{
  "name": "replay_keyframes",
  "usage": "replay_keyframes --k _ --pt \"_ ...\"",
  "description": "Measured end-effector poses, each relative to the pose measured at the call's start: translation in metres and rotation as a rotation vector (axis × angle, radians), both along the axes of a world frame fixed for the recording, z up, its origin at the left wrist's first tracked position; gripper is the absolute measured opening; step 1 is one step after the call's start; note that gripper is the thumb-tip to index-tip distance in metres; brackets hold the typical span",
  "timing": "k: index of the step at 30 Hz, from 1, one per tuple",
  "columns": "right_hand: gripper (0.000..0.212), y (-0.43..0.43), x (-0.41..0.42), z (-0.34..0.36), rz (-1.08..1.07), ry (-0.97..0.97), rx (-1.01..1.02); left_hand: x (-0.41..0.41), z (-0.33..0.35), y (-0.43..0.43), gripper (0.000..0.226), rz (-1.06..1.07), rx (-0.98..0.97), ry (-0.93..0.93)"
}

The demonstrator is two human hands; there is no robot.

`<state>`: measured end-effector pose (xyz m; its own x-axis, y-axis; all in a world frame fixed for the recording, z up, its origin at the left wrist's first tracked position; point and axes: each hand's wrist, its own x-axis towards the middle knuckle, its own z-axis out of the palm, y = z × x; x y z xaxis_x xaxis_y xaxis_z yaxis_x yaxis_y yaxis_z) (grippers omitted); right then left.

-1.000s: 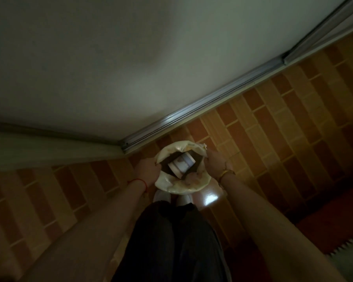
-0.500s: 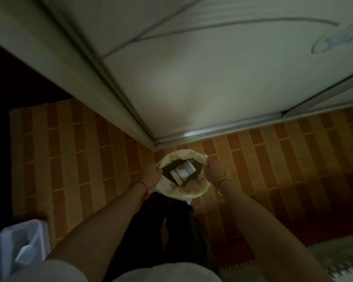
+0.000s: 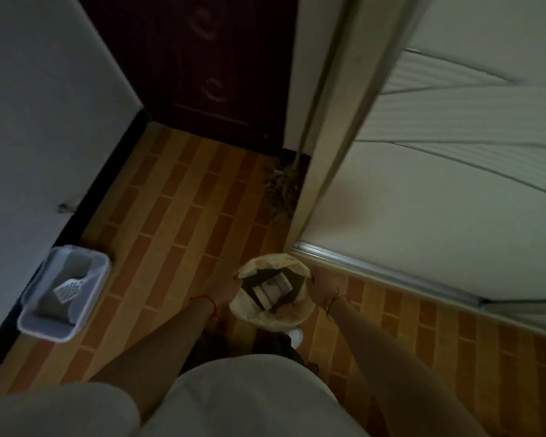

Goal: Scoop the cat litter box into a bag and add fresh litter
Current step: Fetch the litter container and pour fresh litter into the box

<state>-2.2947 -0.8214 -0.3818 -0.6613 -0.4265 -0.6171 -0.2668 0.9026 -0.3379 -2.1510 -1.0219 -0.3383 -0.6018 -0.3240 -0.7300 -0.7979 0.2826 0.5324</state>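
While you hold bag open at both sides, note layout. Far left: litter box [image 3: 46,332] against wall, long axis along wall, scoop [image 3: 66,291] lying inside. Box sits well apart, to your left. Left hand [image 3: 221,290], nearer box, grasps bag [image 3: 275,320] rim; right hand [image 3: 320,288] grasps opposite rim. Judgement: bring bag leftward beside box before scooping.

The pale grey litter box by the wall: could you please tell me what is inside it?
A white perforated plastic scoop lies inside the pale grey plastic litter box. What is under the scoop is covered, and dim light hides the litter itself.
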Motion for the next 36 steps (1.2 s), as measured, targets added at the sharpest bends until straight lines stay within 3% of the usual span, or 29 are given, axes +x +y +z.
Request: replay_keyframes --k 6,16,18,21,24,31,36 --pt "0.029 -0.093 0.039 0.019 0.228 0.007 0.006 0.078 0.005 -0.066 0.037 0.096 -0.083 -0.104" --pt "0.030 -0.263 0.151 0.048 0.468 -0.113 0.012 0.226 0.009 -0.176 0.030 0.227 -0.163 -0.152" --pt "0.021 -0.295 0.176 0.051 0.519 -0.130 0.025 0.256 0.009 -0.195 0.030 0.283 -0.170 -0.154" --pt "0.026 -0.345 0.214 0.050 0.576 -0.084 0.022 0.302 0.009 -0.219 0.032 0.359 -0.186 -0.168" --pt "0.036 -0.391 0.255 0.046 0.688 -0.083 0.023 0.349 0.007 -0.235 0.032 0.497 -0.200 -0.181" --pt "0.037 -0.488 0.344 0.052 0.987 -0.107 0.009 0.443 0.005 -0.261 0.035 0.804 -0.219 -0.194" --pt "0.025 -0.550 0.399 0.056 1.234 -0.124 0.008 0.490 0.002 -0.281 0.032 1.055 -0.199 -0.203"
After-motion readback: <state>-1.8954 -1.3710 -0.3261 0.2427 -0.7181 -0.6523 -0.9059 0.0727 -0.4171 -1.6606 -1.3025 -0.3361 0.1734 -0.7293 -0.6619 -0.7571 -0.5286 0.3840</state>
